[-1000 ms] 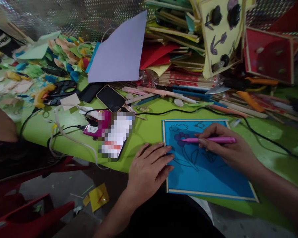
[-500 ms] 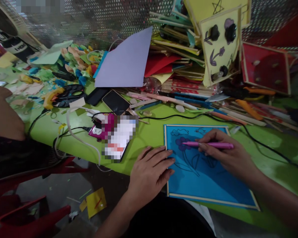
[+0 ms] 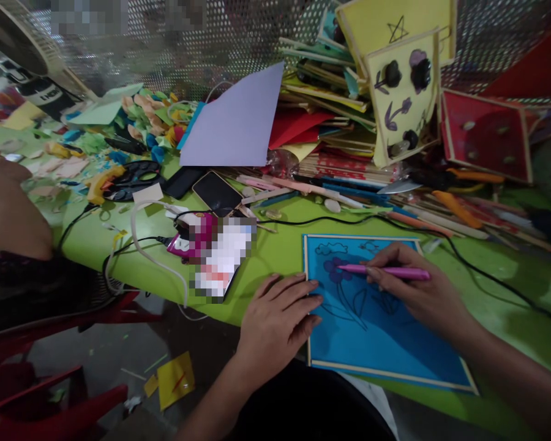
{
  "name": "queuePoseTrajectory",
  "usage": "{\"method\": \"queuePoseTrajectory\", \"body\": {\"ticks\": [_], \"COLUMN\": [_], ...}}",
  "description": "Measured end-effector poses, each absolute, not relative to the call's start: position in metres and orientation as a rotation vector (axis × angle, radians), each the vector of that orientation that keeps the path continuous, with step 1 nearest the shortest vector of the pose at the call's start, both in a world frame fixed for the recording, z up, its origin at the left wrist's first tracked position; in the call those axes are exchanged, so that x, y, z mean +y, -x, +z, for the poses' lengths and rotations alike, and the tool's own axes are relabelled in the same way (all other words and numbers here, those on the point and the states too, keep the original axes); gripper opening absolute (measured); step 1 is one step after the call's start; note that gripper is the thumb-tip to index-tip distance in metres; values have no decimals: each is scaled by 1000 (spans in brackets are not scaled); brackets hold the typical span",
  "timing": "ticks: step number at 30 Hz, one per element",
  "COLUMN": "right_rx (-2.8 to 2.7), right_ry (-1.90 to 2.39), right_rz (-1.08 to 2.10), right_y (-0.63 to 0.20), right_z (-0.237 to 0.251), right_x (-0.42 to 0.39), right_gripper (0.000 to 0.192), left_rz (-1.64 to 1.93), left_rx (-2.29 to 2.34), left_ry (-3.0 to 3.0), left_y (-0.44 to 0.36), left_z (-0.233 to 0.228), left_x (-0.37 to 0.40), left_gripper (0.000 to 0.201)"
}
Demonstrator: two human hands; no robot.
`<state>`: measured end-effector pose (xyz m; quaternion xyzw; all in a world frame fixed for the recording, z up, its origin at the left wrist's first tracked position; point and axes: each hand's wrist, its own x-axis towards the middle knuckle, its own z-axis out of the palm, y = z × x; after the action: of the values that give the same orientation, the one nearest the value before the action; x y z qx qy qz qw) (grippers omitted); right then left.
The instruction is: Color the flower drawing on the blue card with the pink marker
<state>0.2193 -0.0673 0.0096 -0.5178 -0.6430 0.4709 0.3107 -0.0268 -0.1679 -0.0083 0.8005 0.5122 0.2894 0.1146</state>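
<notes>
My right hand [image 3: 401, 278] pinches a pink marker pen [image 3: 408, 272], its tip on the purple-coloured flower [image 3: 333, 271] of a drawing. The drawing is on a blue sheet [image 3: 349, 349] edged with thin pale wooden strips. Dark outlines on the sheet show a stem, leaves, a cloud and a bird; part of the drawing lies under my right hand and its shadow. My left hand [image 3: 280, 315] is open, laid flat at the sheet's left edge with the fingertips over the strip.
A phone with a lit screen [image 3: 224, 257] and a dark phone [image 3: 217, 193] lie to the left. A black cable [image 3: 312, 218] runs behind the sheet. Sticks, a knife [image 3: 401, 185], paper scraps and framed cards [image 3: 397, 98] crowd the back. Another person's arm [image 3: 13, 208] is at far left.
The camera view has shifted slightly, so the background sits a little lower. Both hands keep nearly the same place, and the marker tip remains on the purple flower.
</notes>
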Motion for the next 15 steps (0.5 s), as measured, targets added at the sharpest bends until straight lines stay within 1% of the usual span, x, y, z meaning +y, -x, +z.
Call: {"method": "queuePoseTrajectory", "body": {"ticks": [15], "right_rx": [-1693], "right_ry": [1378], "right_rz": [1203], "right_y": [-225], "right_z": [7], "right_x": [-68], "right_gripper": [27], "left_rz": [821], "left_rx": [1508], "left_ry": [-2342], "left_y": [27], "left_z": [-8], "left_x": [-168], "left_gripper": [22]}}
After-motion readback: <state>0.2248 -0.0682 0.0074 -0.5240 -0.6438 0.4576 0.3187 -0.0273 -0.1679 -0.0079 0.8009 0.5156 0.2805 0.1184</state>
